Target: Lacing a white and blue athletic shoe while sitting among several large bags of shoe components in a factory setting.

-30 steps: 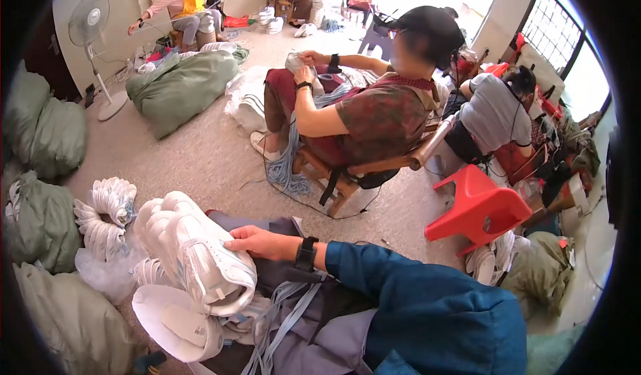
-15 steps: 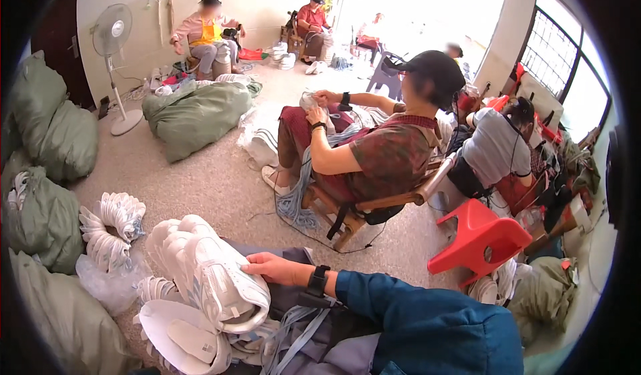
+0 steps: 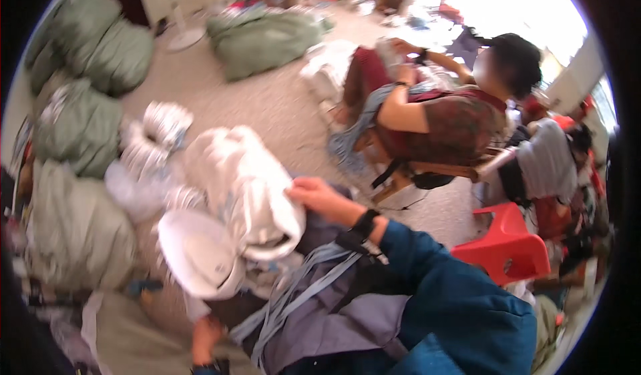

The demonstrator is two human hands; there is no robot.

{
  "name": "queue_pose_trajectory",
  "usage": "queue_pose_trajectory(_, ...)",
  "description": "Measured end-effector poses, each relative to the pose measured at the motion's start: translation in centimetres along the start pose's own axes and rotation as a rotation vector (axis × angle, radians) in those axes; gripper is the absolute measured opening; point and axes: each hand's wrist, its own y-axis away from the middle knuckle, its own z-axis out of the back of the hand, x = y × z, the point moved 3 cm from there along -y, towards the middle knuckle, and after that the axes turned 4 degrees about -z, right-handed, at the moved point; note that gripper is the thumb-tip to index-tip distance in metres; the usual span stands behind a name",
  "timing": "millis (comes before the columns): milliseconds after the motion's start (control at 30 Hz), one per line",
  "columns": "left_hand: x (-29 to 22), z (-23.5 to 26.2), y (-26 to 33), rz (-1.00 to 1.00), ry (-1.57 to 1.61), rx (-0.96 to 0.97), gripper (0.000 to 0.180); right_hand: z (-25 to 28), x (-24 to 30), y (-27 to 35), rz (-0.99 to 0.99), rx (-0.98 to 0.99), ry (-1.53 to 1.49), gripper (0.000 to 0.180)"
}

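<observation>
A stack of white shoe uppers [image 3: 250,195] rests in front of me, blurred by motion. My right hand [image 3: 324,200] grips its right edge with the fingertips, the thumb side uppermost. Beside the stack, on the left, lies another white shoe piece [image 3: 197,251] with its pale inside turned up. Down at the lower edge my left hand [image 3: 207,338] is smeared, close to a small whitish thing I cannot make out; its fingers are unclear. Light blue-grey laces [image 3: 287,291] run across the grey cloth [image 3: 340,328] on my lap.
More white uppers [image 3: 150,145] and a clear plastic bag [image 3: 137,191] lie on the floor. Large green sacks [image 3: 80,231] line the left side. A person [image 3: 454,121] sits on a wooden chair ahead; a red plastic stool [image 3: 504,241] stands at the right.
My view has tilted down and turned left, so the scene sits higher and further right. My left hand has come into view at the bottom. The right hand keeps its hold on the stack.
</observation>
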Motion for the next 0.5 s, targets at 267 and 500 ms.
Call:
queue_pose_trajectory(267,-20.2,13.5,5.1,-0.671,0.005,-0.875,0.023,-4.2,8.0,4.9,0.495,-0.115,0.688,0.029)
queue_pose_trajectory(500,-27.4,8.0,-2.2,-0.648,-0.171,-0.604,0.058,-5.7,4.6,7.2,0.576,0.012,0.949,0.049)
